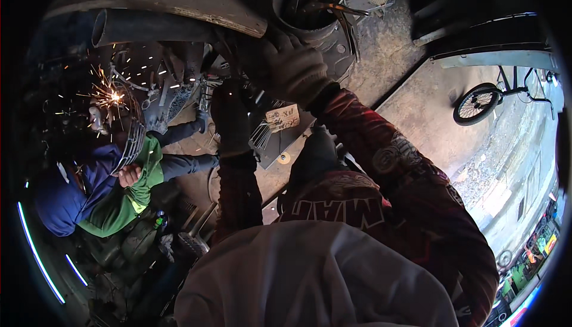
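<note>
My right hand [295, 71], in a grey knit work glove, reaches up beside the end of a curved metal plate [173, 2]. Its fingers are curled down over something dark that I cannot make out. Lower and to the left, my left hand [232, 124] is also gloved and lies in deep shadow. It looks closed around a dark object with a small red spot, whose kind I cannot tell. Just right of that hand are a piece of cardboard with handwriting [282, 118] and a bundle of thin metal rods [260, 136].
A dark pipe [155, 28] runs beneath the plate. Tongs or similar tools [330, 8] stick out of a round metal container [304, 29]. At left, a person in a green top [122, 211] crouches near flying sparks [113, 96]. A bicycle [479, 103] stands at right.
</note>
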Demonstrator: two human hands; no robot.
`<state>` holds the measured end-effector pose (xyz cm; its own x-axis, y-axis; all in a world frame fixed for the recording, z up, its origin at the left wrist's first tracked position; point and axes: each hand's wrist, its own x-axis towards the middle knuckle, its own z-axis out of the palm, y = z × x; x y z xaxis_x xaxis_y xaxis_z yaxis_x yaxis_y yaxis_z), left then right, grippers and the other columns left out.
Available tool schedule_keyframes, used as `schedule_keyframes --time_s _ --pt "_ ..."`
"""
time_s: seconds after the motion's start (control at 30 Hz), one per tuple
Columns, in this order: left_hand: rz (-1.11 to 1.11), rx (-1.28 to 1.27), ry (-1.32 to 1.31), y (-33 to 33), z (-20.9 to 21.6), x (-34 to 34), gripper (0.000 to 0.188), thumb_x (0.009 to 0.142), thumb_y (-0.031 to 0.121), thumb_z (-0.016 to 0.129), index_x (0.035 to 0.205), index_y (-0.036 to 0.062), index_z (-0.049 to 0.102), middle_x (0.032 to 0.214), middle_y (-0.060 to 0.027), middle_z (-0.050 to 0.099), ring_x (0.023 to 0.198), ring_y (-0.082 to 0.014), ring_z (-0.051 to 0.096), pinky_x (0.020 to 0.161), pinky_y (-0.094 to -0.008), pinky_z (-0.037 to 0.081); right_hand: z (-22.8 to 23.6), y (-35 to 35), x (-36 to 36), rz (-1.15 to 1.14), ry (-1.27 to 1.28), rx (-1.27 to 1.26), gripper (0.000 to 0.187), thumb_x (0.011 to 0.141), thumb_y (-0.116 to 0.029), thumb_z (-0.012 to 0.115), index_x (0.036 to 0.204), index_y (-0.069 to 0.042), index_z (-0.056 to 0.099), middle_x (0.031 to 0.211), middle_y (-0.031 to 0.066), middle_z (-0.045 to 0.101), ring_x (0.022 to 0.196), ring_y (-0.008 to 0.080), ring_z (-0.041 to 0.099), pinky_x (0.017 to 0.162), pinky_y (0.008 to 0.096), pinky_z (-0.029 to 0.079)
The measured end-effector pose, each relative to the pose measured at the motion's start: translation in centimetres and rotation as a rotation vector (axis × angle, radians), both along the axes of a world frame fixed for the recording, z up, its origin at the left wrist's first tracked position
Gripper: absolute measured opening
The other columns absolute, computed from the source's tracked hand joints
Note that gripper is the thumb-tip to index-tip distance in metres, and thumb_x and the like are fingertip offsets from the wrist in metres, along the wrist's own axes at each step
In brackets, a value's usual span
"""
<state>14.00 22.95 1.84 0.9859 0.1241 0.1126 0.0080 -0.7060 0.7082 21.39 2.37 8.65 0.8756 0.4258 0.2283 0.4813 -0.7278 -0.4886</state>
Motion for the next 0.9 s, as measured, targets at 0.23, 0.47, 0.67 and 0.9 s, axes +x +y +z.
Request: schedule_keyframes --time_s 0.23,0.47,0.67,0.9 --pt "-0.135 0.133 0.064 0.5 0.5 2.2 0.021 0.087 0.004 0.065 0.108 0.0020 0.061 0.090 -0.0143 0.063 0.082 -0.0306 0.064 0.071 -0.0412 0.052 -0.7 0.4 0.2 0.008 -0.056 0.037 0.084 0.082 -0.050 0.072 0.146 -0.004 0.042 0.146 0.0292 0.043 0.127 0.0458 0.052 0.101 0.0510 0.047" --pt "-0.300 0.556 -0.429 -2.2 5.7 5.5 0.037 0.080 0.000 0.065 0.117 0.0013 0.060 0.090 -0.0172 0.063 0.081 -0.0350 0.063 0.070 -0.0431 0.052 0.7 0.5 1.0 -0.038 0.072 -0.022 0.074 0.084 -0.047 0.070 0.142 -0.006 0.049 0.139 0.0247 0.052 0.124 0.0398 0.057 0.100 0.0506 0.048" --pt "-0.215 0.593 -0.320 -2.0 7.5 6.6 0.051 0.082 0.003 0.066 0.132 0.0013 0.056 0.111 -0.0203 0.064 0.089 -0.0364 0.067 0.075 -0.0440 0.054 -1.4 -1.7 1.9 -0.063 -0.247 0.240 0.048 0.085 -0.042 0.068 0.121 -0.010 0.063 0.115 0.0155 0.066 0.108 0.0339 0.065 0.092 0.0492 0.051" --pt "-0.004 -0.128 0.148 -1.3 6.1 4.4 0.029 0.095 0.013 0.066 0.121 -0.0005 0.062 0.114 -0.0144 0.066 0.106 -0.0303 0.064 0.091 -0.0392 0.052 -0.5 -3.6 0.5 0.065 -0.037 0.324 0.052 0.083 -0.035 0.074 0.124 -0.007 0.060 0.121 0.0195 0.063 0.113 0.0368 0.062 0.095 0.0458 0.052"
